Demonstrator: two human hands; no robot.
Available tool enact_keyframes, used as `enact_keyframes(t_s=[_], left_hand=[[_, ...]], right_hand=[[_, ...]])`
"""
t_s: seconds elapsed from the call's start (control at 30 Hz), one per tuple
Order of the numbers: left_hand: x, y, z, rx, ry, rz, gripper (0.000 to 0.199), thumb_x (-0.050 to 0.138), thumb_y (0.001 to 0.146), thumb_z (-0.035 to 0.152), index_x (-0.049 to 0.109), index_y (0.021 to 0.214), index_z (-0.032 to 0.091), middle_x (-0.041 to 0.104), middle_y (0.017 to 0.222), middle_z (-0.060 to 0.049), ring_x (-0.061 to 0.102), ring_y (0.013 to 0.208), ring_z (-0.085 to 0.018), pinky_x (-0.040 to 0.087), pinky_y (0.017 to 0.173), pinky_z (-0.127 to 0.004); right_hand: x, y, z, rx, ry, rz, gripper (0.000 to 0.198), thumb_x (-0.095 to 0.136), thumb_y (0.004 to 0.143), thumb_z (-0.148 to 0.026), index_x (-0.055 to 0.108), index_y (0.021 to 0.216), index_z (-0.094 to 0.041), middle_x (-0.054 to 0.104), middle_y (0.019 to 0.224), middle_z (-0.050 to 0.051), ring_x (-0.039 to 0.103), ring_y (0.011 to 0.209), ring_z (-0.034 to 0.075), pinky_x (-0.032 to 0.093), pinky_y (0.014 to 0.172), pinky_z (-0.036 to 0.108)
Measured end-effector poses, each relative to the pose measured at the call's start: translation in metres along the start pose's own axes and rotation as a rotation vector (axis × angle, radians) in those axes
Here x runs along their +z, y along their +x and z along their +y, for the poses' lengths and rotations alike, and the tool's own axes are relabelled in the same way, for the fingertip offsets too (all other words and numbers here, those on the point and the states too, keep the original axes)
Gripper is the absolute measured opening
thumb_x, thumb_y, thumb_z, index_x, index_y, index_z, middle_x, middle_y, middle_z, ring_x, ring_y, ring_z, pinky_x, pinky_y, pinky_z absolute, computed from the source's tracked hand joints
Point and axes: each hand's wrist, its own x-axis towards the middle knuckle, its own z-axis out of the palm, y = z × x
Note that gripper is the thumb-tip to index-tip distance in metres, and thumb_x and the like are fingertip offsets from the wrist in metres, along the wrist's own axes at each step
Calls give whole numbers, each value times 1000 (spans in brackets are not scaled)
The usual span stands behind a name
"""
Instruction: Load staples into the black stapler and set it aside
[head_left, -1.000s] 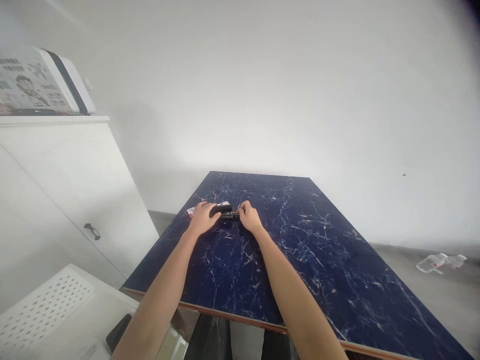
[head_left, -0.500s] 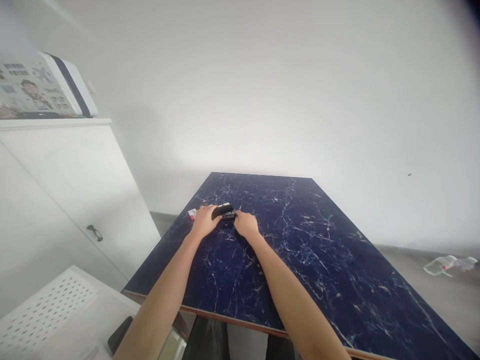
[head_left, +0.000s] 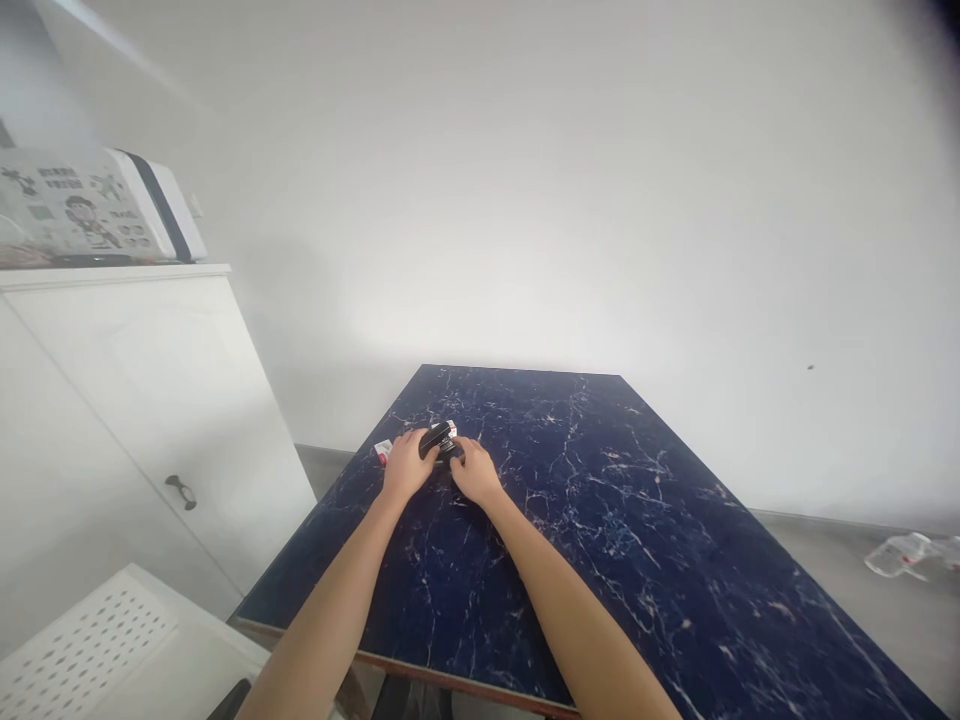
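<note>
A black stapler (head_left: 435,437) with a metallic inner part lies between my two hands on the dark blue marbled table (head_left: 585,540). Its black top is raised at an angle. My left hand (head_left: 407,467) is wrapped round the stapler's left side. At its right end, my right hand (head_left: 474,472) has its thumb and fingers closed on the lower part; what the fingertips press on is too small to make out. A small white and red box (head_left: 383,451) sits just left of my left hand. Behind the stapler shows another bit of white and red (head_left: 452,428), partly hidden.
A white cabinet (head_left: 135,400) with a dark handle (head_left: 180,492) stands left, a printed case (head_left: 97,210) on top. Lower left is a white perforated surface (head_left: 90,640). Clear plastic bottles (head_left: 900,555) lie on the floor at right. The white wall (head_left: 525,200) rises behind the table.
The stapler's black top has tilted up more steeply. My right hand has shifted left and closer in, with thumb and fingers now round its end. The view has tipped slightly upward.
</note>
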Motion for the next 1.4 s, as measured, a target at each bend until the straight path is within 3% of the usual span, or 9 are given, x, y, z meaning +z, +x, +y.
enact_keyframes(t_s=[0.2,0.33,0.47,0.6,0.8,0.97,1.07,1.23,1.4], left_hand=[[7,3,0,-44,-174,0,35,44,103,36,65,125,18,70,125,-10,63,116,-27,47,103,-40],[7,8,-1,-111,-135,50,40,33,106,34,69,117,19,72,122,-9,64,115,-24,46,104,-36],[-1,13,-12,-320,-39,118,51,21,106,30,69,120,19,69,127,-11,59,124,-27,40,109,-42],[-9,18,-26,-551,48,77,50,26,104,35,68,126,18,67,130,-17,55,124,-39,40,102,-54],[-11,19,-26,-428,73,-145,51,28,105,42,76,106,27,75,118,-6,60,117,-35,44,95,-42],[-12,14,-17,-358,153,-191,47,28,105,34,74,111,23,74,115,-10,63,115,-30,41,101,-41],[-19,12,-18,-395,218,-189,47,28,104,34,72,111,20,72,115,-15,62,119,-32,42,103,-43],[-36,9,-31,-547,290,-273,41,35,98,38,70,105,18,73,103,-19,70,99,-37,52,79,-44],[-47,7,-37,-530,313,-377,30,44,91,34,70,97,20,75,106,-17,71,100,-36,53,77,-41]], right_hand=[[7,31,10,121,-16,37,68,47,83,-10,42,151,-5,55,144,21,50,135,33,35,114,45],[13,54,17,88,45,-58,78,54,75,-8,44,152,-18,64,138,10,55,132,29,38,113,43],[11,57,27,102,109,-54,75,42,82,-6,36,155,-22,66,136,3,61,125,17,45,105,29],[8,49,29,137,95,-12,66,38,87,-8,38,153,-19,68,132,6,64,120,17,47,102,30],[13,39,19,15,32,-43,66,52,82,-12,48,147,-18,71,126,8,59,124,26,43,107,36],[16,35,17,-62,-28,-55,70,55,82,-18,43,151,-17,69,128,11,60,119,27,43,105,37],[17,33,18,-101,-71,-47,75,57,81,-23,39,153,-14,67,129,13,59,119,29,44,105,39],[16,31,17,-109,-58,-55,85,60,81,-27,28,159,-15,60,138,14,55,126,31,40,109,42],[12,27,12,-217,-72,-93,92,66,81,-30,23,162,-24,47,153,12,49,133,31,37,113,42]])
